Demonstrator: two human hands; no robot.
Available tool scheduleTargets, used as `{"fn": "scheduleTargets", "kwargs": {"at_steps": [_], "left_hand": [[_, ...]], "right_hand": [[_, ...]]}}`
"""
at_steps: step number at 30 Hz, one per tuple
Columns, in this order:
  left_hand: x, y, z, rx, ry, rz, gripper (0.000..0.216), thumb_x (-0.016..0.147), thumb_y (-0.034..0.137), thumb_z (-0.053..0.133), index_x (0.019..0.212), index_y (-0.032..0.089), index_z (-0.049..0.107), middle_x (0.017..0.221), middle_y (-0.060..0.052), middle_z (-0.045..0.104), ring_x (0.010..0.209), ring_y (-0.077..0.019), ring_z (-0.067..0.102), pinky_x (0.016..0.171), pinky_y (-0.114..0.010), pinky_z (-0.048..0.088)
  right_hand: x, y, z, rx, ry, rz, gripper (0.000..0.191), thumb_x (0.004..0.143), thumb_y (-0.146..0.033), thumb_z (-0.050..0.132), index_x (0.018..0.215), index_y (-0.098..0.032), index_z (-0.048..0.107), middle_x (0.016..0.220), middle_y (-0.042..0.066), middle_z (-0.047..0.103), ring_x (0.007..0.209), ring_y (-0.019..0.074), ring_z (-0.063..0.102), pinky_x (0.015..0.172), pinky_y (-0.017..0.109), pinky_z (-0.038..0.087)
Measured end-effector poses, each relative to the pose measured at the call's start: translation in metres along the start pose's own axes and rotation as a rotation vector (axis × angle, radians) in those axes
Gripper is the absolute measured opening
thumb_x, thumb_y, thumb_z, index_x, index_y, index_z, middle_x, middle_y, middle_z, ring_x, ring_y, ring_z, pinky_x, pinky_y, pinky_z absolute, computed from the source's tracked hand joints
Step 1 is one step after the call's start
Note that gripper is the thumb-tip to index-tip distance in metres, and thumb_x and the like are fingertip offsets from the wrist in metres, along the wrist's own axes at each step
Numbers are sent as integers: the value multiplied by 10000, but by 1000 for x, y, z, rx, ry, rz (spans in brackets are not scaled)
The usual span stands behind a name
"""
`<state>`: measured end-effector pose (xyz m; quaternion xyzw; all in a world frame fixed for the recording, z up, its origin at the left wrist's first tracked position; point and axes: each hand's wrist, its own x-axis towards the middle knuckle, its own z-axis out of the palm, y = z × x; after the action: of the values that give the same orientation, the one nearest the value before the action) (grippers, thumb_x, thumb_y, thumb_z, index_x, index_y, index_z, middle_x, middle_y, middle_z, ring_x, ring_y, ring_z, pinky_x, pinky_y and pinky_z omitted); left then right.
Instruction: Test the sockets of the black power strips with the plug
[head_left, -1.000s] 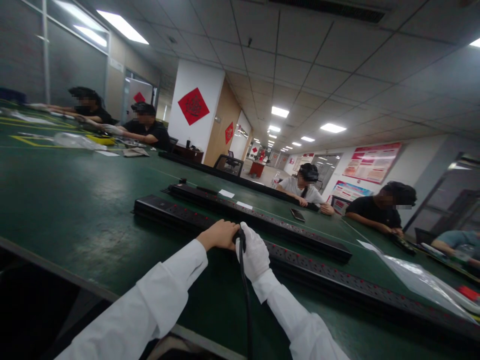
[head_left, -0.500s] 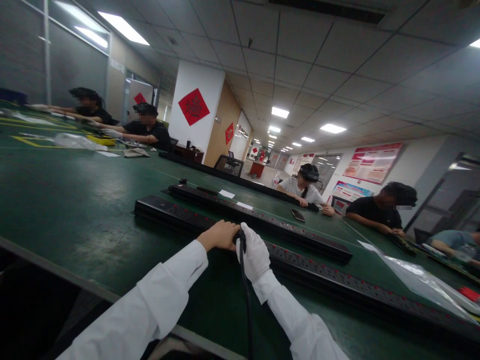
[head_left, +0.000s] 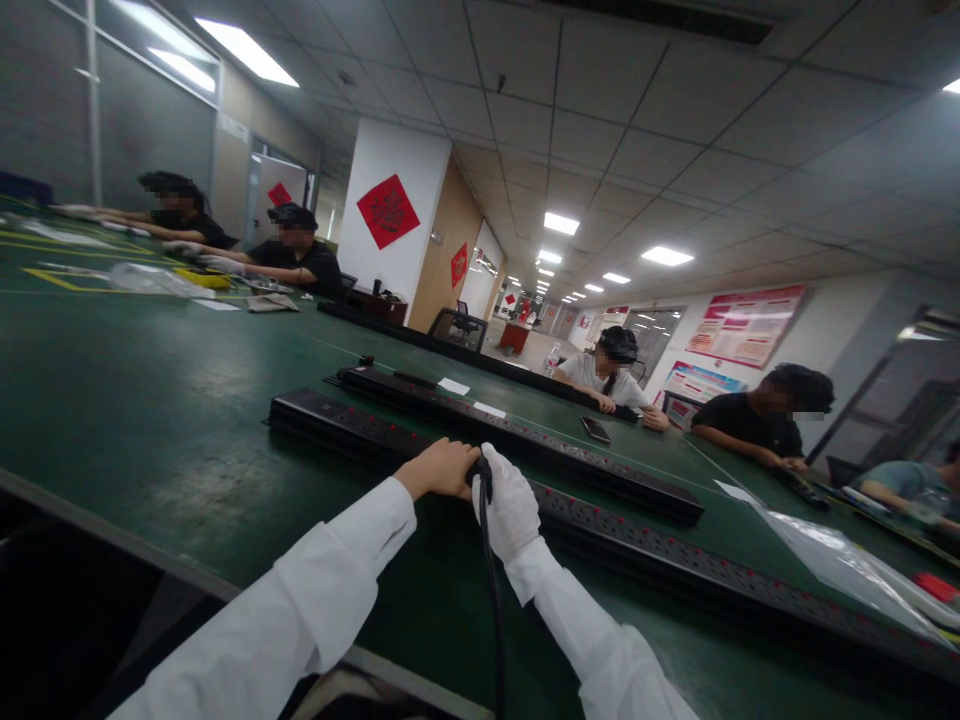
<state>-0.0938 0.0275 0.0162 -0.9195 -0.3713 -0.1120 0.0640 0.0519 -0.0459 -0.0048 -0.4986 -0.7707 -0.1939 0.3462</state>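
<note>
A long black power strip (head_left: 630, 532) with a row of sockets and small red marks lies slantwise across the green table in front of me. My left hand (head_left: 442, 467), bare, is closed over the strip, its fingers bent and their tips partly hidden. Right beside it, my right hand (head_left: 510, 508) in a white knitted glove is wrapped round a black plug (head_left: 481, 478) at the strip. From the plug a black cable (head_left: 495, 600) runs down towards me. The plug's pins are hidden, so I cannot tell how deep it sits.
Behind lies a second black power strip (head_left: 600, 468), with two white paper slips (head_left: 454, 386) near it. A phone (head_left: 595, 429) rests farther back, and a clear plastic bag (head_left: 840, 565) lies to the right. Several people sit round the table, one (head_left: 611, 375) across from me.
Both of my hands keep their place on the strip and plug, with hardly any visible movement. At the far left, a co-worker's gloved hand has shifted slightly.
</note>
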Motion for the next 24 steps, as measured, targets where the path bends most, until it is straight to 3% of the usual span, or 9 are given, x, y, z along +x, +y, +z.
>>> {"fn": "scheduleTargets", "kwargs": {"at_steps": [24], "left_hand": [[0, -1, -1, -39, 8, 10, 592, 640, 600, 518, 1071, 196, 494, 1030, -105, 596, 931, -284, 553, 805, -396, 382]], "right_hand": [[0, 0, -2, 11, -34, 1, 474, 845, -257, 396, 1308, -191, 319, 1266, 61, 455, 1114, 184, 454, 966, 339, 358]]}}
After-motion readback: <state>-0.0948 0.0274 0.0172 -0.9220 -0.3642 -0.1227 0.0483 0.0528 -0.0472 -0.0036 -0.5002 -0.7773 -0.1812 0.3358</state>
